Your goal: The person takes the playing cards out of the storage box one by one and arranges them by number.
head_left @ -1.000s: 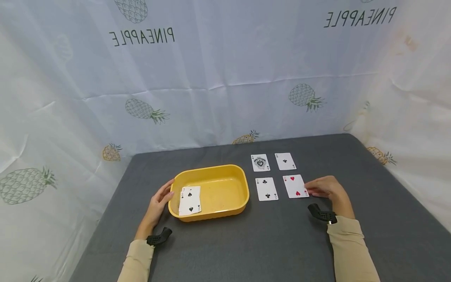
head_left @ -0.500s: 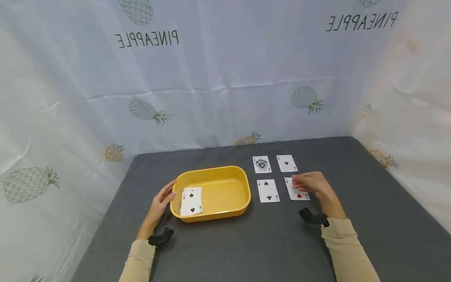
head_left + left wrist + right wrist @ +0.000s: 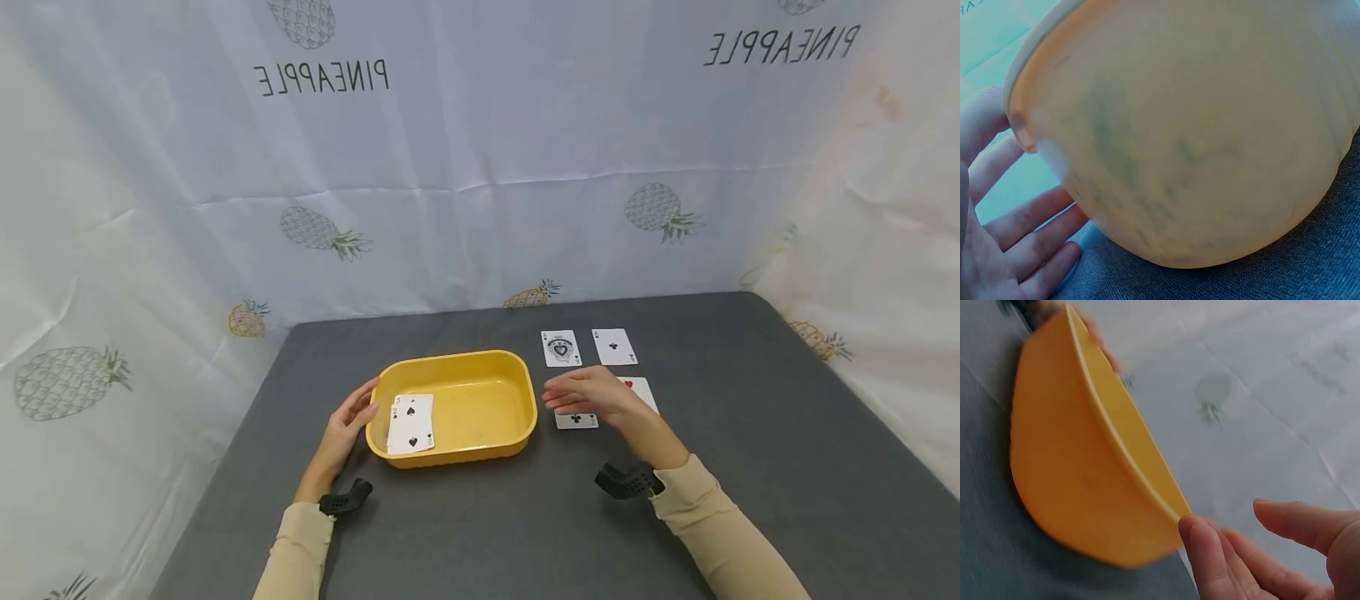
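Note:
My left hand (image 3: 347,427) holds the left end of a yellow plastic tray (image 3: 452,457), its thumb at the rim. In the left wrist view several fingers (image 3: 1038,240) lie against the outside wall. Inside the tray, at its left, is a small pile of playing cards (image 3: 411,423) with a two of spades on top. My right hand (image 3: 596,395) is over the cards just right of the tray, its thumb apart from the fingers and nothing between them. Beneath it, a two of clubs (image 3: 577,422) and a two of hearts (image 3: 639,388) are partly hidden.
Two aces lie farther back on the dark grey cloth: a decorated ace (image 3: 561,348) and an ace of clubs (image 3: 615,347). A white curtain (image 3: 450,242) printed with pineapples hangs behind the table (image 3: 487,533) and along its sides.
From the right edge of the two of hearts, my right hand has moved left across the cards to near the tray. The left hand keeps its place at the tray; the cards still lie there.

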The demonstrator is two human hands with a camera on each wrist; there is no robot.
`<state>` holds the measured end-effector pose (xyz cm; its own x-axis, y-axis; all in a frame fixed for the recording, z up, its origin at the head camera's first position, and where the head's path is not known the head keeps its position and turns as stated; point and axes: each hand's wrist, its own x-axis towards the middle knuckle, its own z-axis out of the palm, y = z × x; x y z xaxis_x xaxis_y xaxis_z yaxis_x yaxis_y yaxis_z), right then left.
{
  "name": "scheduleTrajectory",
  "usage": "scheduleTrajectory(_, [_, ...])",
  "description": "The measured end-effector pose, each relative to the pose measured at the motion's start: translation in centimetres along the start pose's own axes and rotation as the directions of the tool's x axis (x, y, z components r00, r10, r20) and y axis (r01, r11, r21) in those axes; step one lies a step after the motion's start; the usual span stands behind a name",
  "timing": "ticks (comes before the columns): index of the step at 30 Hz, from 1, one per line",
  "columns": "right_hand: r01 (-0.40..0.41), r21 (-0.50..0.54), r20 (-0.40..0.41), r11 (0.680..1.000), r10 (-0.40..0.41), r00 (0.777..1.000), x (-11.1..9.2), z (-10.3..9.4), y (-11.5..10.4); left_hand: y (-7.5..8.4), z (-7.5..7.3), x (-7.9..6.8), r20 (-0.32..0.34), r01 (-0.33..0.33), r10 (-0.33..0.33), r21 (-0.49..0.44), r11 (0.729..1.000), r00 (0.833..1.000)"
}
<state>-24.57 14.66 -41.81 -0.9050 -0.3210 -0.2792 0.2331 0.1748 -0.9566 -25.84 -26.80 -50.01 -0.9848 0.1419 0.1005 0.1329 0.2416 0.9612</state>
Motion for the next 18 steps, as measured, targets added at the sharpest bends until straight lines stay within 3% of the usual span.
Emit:
scheduleTrajectory(10, [-0.011, 0.060, 0.073, 0.998, 0.007, 0.997, 1.2, 5.5, -1.5, 0.2, -0.1, 0.0, 0.000, 0.048, -0.048, 0.014, 0.999, 0.999])
scheduleTrajectory(18, [0.000, 0.045, 0.079, 0.999, -0.004, 0.997, 2.8, 8.9, -2.3, 0.1, -0.1, 0.0, -0.004, 0.029, -0.029, 0.003, 1.000, 1.000])
